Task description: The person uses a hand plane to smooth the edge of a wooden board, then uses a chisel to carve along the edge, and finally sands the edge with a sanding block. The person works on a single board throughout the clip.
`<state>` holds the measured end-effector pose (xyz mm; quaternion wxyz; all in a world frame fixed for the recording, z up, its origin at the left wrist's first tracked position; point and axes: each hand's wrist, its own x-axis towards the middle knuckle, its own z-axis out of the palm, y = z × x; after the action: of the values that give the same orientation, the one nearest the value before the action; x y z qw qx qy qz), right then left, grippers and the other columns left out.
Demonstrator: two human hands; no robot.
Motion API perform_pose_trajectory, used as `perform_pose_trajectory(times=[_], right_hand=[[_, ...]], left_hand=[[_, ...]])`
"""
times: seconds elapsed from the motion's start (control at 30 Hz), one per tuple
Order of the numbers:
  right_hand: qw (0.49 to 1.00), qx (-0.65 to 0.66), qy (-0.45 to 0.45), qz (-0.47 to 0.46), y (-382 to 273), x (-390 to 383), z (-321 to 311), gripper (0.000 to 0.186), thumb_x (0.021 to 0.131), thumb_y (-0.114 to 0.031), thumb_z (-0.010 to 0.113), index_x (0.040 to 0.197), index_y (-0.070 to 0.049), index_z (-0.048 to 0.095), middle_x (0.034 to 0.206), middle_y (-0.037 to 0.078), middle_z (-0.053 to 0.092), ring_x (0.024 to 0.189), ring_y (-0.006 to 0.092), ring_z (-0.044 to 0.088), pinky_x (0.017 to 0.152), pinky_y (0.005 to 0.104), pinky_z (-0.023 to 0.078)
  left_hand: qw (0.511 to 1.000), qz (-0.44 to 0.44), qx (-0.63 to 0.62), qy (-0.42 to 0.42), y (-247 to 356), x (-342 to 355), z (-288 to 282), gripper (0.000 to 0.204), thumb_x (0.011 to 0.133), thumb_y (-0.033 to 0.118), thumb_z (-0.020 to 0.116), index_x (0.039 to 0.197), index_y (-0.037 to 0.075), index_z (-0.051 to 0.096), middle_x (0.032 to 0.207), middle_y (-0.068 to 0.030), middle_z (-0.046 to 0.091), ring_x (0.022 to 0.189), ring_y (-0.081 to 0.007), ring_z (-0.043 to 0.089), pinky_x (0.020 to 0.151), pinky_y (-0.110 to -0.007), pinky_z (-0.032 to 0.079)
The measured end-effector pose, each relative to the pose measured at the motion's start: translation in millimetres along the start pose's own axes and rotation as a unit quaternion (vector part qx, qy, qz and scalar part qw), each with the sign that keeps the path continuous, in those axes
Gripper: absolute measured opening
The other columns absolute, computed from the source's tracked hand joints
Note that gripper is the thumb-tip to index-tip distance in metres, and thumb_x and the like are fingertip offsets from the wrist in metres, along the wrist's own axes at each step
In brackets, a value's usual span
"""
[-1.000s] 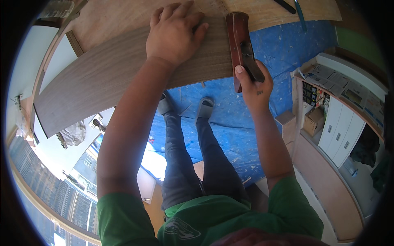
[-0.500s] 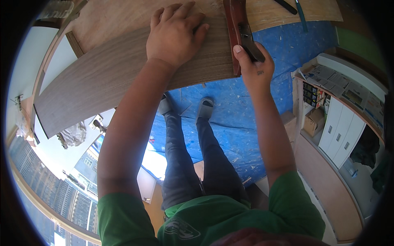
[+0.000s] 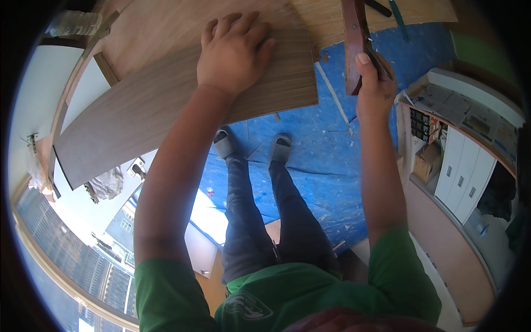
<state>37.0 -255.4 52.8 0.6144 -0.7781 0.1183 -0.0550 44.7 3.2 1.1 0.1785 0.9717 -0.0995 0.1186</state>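
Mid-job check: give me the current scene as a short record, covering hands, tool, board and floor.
Left hand: spread palm down on the brown wood-grain board
Right hand: gripping the reddish hand plane
Plane position: beyond the board's right end
Tools nearby: black one and teal one, upper right
Floor: blue sheet, scattered scraps

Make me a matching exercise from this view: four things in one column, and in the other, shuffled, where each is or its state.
1. long dark red hand plane
2. brown wood-grain board
3. crinkled blue sheet
4. grey open-toed slippers

A. being worn
B. directly under the person's left grip
C. held in the person's right grip
D. spread out below the slippers

Pairs: 1-C, 2-B, 3-D, 4-A
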Motion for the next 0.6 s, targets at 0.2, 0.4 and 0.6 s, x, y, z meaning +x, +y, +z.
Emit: perform_pose_trajectory(times=[0.2, 0.4, 0.6], right_hand=[[0.988, -0.077, 0.021, 0.136, 30.0, -93.4, -92.7, 0.055, 0.091, -0.044, 0.076, 0.114, 0.005, 0.07, 0.099, 0.006, 0.067, 0.092, 0.015, 0.058, 0.083, 0.0307, 0.046], [0.97, -0.098, 0.016, 0.222, 56.6, -151.2, -129.6, 0.052, 0.095, -0.043, 0.069, 0.112, 0.006, 0.069, 0.094, 0.005, 0.063, 0.087, 0.0155, 0.054, 0.08, 0.0317, 0.044], [0.956, -0.057, 0.048, 0.285, 80.2, -189.1, -154.5, 0.045, 0.097, -0.039, 0.067, 0.105, 0.005, 0.069, 0.089, 0.002, 0.059, 0.082, 0.0122, 0.05, 0.074, 0.0287, 0.04]], left_hand=[[0.999, 0.041, -0.008, -0.021, 14.8, 16.2, 6.5, 0.036, 0.098, 0.045, 0.066, 0.12, 0.018, 0.075, 0.126, -0.0019, 0.07, 0.129, -0.0278, 0.057, 0.112, -0.05, 0.036], [0.992, -0.039, 0.031, -0.114, 43.6, 52.6, 20.9, 0.05, 0.09, 0.059, 0.071, 0.115, 0.017, 0.076, 0.113, -0.0022, 0.07, 0.117, -0.0282, 0.06, 0.105, -0.049, 0.04], [0.995, 0.052, 0.046, -0.077, 58.2, 32.0, 18.2, 0.056, 0.091, 0.039, 0.068, 0.14, 0.011, 0.06, 0.147, -0.0134, 0.056, 0.139, -0.0339, 0.048, 0.118, -0.052, 0.033]])
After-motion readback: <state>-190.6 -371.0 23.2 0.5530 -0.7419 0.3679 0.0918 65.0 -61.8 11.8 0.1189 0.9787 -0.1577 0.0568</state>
